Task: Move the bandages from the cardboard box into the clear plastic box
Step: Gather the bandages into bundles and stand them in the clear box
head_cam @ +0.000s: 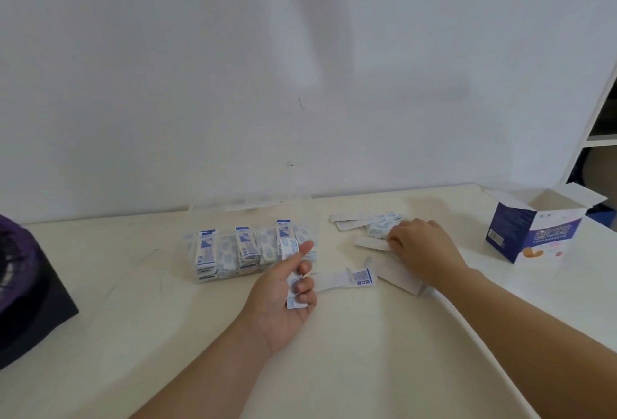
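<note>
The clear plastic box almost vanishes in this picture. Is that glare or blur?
In the head view, mostly transparency: the clear plastic box shows only faint edges against the white wall, no strong glare. The head view is soft overall, so print on the bandages inside blurs; light is even, shadows faint.

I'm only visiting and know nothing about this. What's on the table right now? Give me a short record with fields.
left hand: grips one bandage
right hand: rests on loose bandages; grip unclear
clear plastic box: lid up, stored bandages standing in rows inside
cardboard box: top open, at the right of the table
left edge: dark purple-black object, unclear what
</note>
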A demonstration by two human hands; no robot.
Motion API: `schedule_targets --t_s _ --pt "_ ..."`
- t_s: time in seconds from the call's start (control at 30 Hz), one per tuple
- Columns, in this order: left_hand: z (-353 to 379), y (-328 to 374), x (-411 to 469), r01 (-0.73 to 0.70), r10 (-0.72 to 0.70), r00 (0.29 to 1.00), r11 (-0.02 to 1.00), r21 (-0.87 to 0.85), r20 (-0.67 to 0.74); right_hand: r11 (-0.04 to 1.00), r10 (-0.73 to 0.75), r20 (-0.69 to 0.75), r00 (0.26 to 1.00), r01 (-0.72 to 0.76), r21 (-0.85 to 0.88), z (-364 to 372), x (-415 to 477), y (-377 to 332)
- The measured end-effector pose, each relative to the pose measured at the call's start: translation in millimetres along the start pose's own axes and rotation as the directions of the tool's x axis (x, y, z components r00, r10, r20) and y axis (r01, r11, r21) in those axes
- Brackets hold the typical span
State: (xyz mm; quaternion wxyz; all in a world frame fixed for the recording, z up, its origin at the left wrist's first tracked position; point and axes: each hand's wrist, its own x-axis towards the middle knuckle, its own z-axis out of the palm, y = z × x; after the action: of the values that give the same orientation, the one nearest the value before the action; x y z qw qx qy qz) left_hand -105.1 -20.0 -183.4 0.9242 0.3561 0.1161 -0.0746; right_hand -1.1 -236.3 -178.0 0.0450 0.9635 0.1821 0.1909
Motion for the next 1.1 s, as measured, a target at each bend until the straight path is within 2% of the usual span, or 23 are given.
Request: schedule_targets --t_s 0.17,0.3,0.37,0.43,0.5,0.53,0.57,0.6,0.63,0.67,0.7,0.73,0.8,0.87,0.93,1.0,1.03,1.1 --pt "0.5 0.2 0.8 -0.002 0.002 1.0 1.0 0.025 -0.014 0.981 0.021 0.219 0.975 -0.062 0.182 1.6 2.7 2.7" --pt "0.2 -0.6 -0.1 -0.003 0.003 1.0 1.0 0.015 -0.03 0.994 -0.016 0.255 0.967 -0.011 0.105 -5.5 12.6 -3.2" --pt "0.2 -0.8 -1.1 -0.007 0.007 0.999 1.0 0.011 -0.034 1.0 -0.012 0.212 0.977 0.006 0.025 -6.1 13.6 -8.2" --pt "-0.1 -1.0 -1.7 -0.01 0.011 0.999 1.0 0.011 -0.042 0.998 0.044 0.123 0.991 -0.049 0.035 -4.9 11.8 -9.4" --pt "-0.6 -0.8 -2.3 -0.014 0.014 0.999 1.0 0.016 -0.043 0.969 0.145 -0.023 0.989 -0.137 0.204 -10.7 5.9 -9.1" --pt "-0.7 -0.8 -2.2 -0.016 0.017 0.999 1.0 0.022 -0.039 0.918 0.218 -0.071 0.973 -0.18 0.353 -16.6 2.7 -9.8" --pt "-1.0 -0.8 -1.9 -0.023 0.024 0.999 0.999 0.033 -0.034 0.811 0.297 -0.07 0.952 -0.213 0.545 -24.2 0.1 -12.0" --pt "-0.7 -1.1 -1.5 -0.031 0.032 0.999 0.998 0.048 -0.027 0.627 0.361 -0.003 0.933 -0.24 0.741 -33.4 -3.6 -16.6" --pt "-0.6 -1.5 -1.3 -0.04 0.041 0.999 0.997 0.065 -0.013 0.38 0.364 0.12 0.924 -0.265 0.886 -42.9 -8.7 -25.2" --pt "0.0 -1.6 -0.5 -0.052 0.051 0.999 0.995 0.085 0.007 0.127 0.302 0.238 0.923 -0.286 0.95 -52.1 -15.1 -36.6" --pt "1.4 -1.5 -1.0 -0.063 0.06 0.998 0.992 0.111 0.03 -0.048 0.22 0.316 0.923 -0.313 0.948 -56.9 -22.0 -48.3" --pt "2.8 -1.8 -1.3 -0.074 0.069 0.997 0.988 0.137 0.047 -0.128 0.143 0.35 0.926 -0.333 0.934 -60.4 -28.3 -60.8" --pt "4.9 -2.5 -3.3 -0.091 0.083 0.995 0.98 0.179 0.051 -0.1 0.032 0.323 0.946 -0.318 0.943 -64.8 -37.6 -84.0" --pt "6.1 -2.0 -5.5 -0.108 0.109 0.994 0.969 0.222 0.008 0.018 -0.017 0.254 0.967 -0.254 0.967 -66.4 -38.6 -96.7" --pt "6.3 3.8 -6.3 -0.169 0.182 0.982 0.962 0.216 -0.045 0.203 0.043 0.187 0.981 -0.192 0.96 -64.7 -31.3 -94.6" --pt "4.7 14.0 -6.8 -0.251 0.271 0.959 0.948 0.195 -0.085 0.477 0.1 0.114 0.988 -0.148 0.866 -55.6 -25.6 -83.9" --pt "3.0 19.6 -6.5 -0.275 0.297 0.948 0.945 0.176 -0.114 0.608 0.071 0.111 0.991 -0.132 0.783 -49.0 -24.2 -79.2" --pt "-3.5 28.3 -4.7 -0.292 0.301 0.943 0.953 0.08 -0.142 0.772 -0.045 0.184 0.982 -0.083 0.63 -34.4 -24.0 -76.1"
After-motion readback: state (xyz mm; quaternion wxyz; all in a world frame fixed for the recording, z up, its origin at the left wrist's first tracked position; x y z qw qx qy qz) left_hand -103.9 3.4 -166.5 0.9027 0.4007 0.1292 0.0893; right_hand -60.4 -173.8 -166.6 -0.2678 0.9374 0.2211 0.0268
